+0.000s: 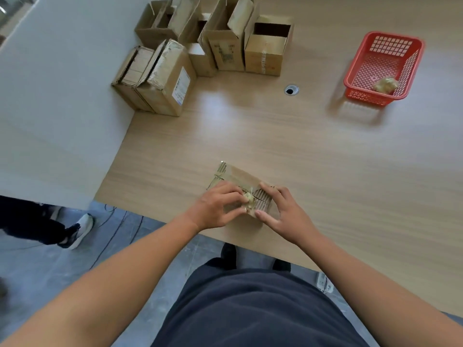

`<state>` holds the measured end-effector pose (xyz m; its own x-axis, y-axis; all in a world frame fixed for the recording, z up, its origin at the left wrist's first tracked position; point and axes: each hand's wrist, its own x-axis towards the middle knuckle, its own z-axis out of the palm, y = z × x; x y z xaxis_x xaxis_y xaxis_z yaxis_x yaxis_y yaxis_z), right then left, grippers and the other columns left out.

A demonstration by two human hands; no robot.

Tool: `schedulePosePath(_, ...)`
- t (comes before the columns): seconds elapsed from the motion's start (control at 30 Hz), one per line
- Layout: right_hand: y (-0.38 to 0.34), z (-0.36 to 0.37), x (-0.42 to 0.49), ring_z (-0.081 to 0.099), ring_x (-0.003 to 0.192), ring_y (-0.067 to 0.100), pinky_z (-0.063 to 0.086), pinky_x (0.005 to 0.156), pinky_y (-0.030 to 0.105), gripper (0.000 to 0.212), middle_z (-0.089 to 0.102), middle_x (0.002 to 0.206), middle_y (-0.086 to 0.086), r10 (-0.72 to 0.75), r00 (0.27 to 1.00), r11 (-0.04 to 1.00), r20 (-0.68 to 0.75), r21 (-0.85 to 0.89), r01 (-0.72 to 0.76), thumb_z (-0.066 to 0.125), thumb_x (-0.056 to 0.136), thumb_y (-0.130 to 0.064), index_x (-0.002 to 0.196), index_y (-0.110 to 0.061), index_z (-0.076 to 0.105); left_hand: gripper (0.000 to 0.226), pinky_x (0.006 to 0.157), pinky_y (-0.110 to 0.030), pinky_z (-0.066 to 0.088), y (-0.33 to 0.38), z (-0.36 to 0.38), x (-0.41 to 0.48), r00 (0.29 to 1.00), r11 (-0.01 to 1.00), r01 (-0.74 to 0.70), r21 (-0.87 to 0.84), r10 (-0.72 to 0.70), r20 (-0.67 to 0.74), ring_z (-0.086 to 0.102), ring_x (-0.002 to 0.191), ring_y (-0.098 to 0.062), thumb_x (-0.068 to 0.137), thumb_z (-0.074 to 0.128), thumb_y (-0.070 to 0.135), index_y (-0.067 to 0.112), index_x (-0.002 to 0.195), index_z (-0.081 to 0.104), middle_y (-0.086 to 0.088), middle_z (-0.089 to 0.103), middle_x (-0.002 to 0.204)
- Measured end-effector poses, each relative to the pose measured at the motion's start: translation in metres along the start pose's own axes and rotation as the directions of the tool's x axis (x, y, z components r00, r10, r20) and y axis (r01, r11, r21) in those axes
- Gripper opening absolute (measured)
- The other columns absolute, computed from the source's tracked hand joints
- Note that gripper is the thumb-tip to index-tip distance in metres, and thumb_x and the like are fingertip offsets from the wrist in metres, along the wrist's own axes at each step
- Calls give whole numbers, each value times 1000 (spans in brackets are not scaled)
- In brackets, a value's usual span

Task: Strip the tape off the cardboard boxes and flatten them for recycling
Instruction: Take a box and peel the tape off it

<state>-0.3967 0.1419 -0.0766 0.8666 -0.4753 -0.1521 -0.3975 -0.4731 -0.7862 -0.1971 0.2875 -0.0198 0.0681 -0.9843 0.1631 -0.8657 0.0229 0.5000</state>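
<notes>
A small cardboard box (238,177) lies near the front edge of the wooden table (288,146), with shiny tape along its far left corner. My left hand (216,209) pinches a crumpled wad of tape (248,197) on top of the box. My right hand (283,212) rests on the box's right side, fingers spread and pressing it down. Both hands hide most of the box's near half.
Several cardboard boxes (208,46) stand at the table's far left, some with flaps up. A red plastic basket (383,67) at the far right holds a wad of tape (385,84). A cable hole (291,90) sits mid-table. Another person's leg and shoe (75,232) are on the floor at left.
</notes>
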Motion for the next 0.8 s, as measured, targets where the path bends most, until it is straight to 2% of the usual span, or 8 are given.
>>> schedulePosePath(0.07,1,-2,1,52,124,13,56,91,41,76,39,141,-11,-8,1000,1000,14,4,8,55,85,-74,153,-57,23,33,91,-36,51,5,-4,1,996,998,56,9,-56,73,60,100,-22,85,80,31,9,108,71,-4,66,107)
schedulePosePath(0.17,2,-5,4,55,119,11,56,84,39,77,39,138,-14,-8,999,1000,31,-29,9,51,83,-79,151,-59,20,51,101,-27,43,12,-4,-4,966,981,196,0,-193,170,52,114,-16,84,72,48,15,121,63,3,57,120)
schedulePosePath(0.27,2,-6,5,58,114,12,55,75,34,78,39,138,-15,-16,999,997,45,-77,19,49,84,-81,151,-59,19,39,102,-21,41,27,9,-5,907,897,420,-136,-421,28,48,117,-9,88,70,48,16,111,67,8,52,118)
schedulePosePath(0.4,0,-8,6,58,115,13,58,77,38,76,39,139,-14,-5,999,995,48,-99,10,50,86,-78,152,-55,21,31,91,-32,50,40,28,10,809,820,560,-120,-572,-137,51,104,-19,81,84,33,13,95,67,2,50,106)
schedulePosePath(0.5,-2,-11,8,57,120,14,59,83,43,76,41,141,-12,7,998,996,59,-86,-2,52,86,-76,153,-53,25,26,89,-28,44,42,30,17,771,788,603,-126,-616,-162,47,102,-17,84,81,33,16,97,66,4,51,102)
schedulePosePath(0.67,-4,-14,8,53,125,9,57,89,43,77,40,142,-16,36,997,998,67,-62,-31,54,85,-77,153,-54,28,14,89,-27,42,42,30,14,774,797,599,-74,-601,-199,45,99,-11,100,60,24,17,107,69,8,60,96)
schedulePosePath(0.73,-5,-14,7,53,125,8,57,87,42,77,40,142,-17,37,997,998,68,-63,-32,53,84,-79,153,-56,26,18,86,-25,42,43,32,9,780,813,578,-67,-575,-247,50,100,-14,101,59,18,12,115,68,2,64,97)
schedulePosePath(0.8,-5,-13,5,53,124,7,57,86,41,77,40,142,-17,39,997,998,68,-57,-35,52,84,-80,152,-57,25,18,83,-32,47,47,33,5,803,840,542,-32,-529,-273,54,96,-21,99,62,11,8,116,67,-4,65,94)
